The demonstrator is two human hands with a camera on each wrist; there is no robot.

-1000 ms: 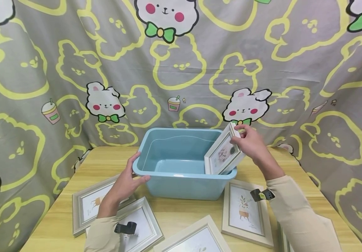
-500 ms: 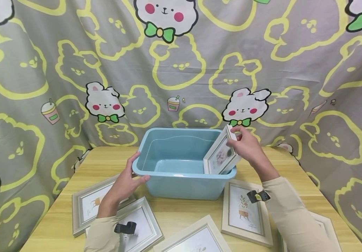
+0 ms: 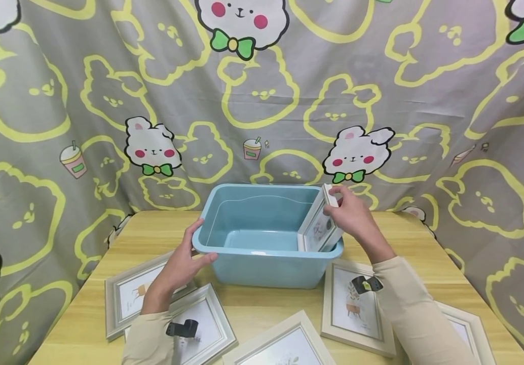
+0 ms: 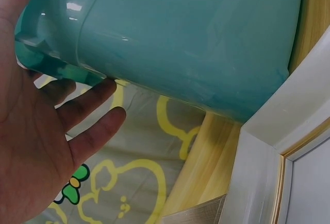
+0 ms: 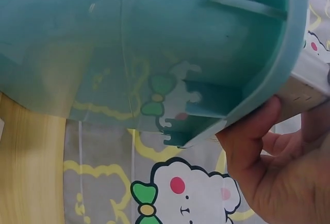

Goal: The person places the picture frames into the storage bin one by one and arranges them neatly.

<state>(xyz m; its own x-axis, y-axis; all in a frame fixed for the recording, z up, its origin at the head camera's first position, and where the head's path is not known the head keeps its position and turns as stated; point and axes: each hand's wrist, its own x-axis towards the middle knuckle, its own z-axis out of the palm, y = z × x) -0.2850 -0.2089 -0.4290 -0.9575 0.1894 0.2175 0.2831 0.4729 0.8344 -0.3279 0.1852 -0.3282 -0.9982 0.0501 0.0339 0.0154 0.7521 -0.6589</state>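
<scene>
A light blue plastic basin [image 3: 268,268] stands on the table. My left hand [image 3: 182,263] rests at its front left corner, the thumb on the front rim and the other fingers along the left side. In the left wrist view, the fingers of that hand [image 4: 36,126] look fairly straight and spread. With my right hand [image 3: 353,213] I pinch the upper edge of a white picture frame [image 3: 319,225]. The frame leans inside the basin's right end, its lower part behind the front rim. In the right wrist view, the right hand [image 5: 283,167] is beside the basin rim.
Several picture frames lie face up on the wooden table [image 3: 161,225]: a grey-brown frame [image 3: 118,309], a silvery frame [image 3: 223,324], a cream frame [image 3: 305,329] and a beige frame [image 3: 328,304]. Another frame [image 3: 476,329] is partly under my right sleeve. A patterned curtain [image 3: 262,101] hangs behind.
My right hand has moved slightly left and down, bringing the picture frame lower and more upright in the basin. The left hand and the basin look unchanged.
</scene>
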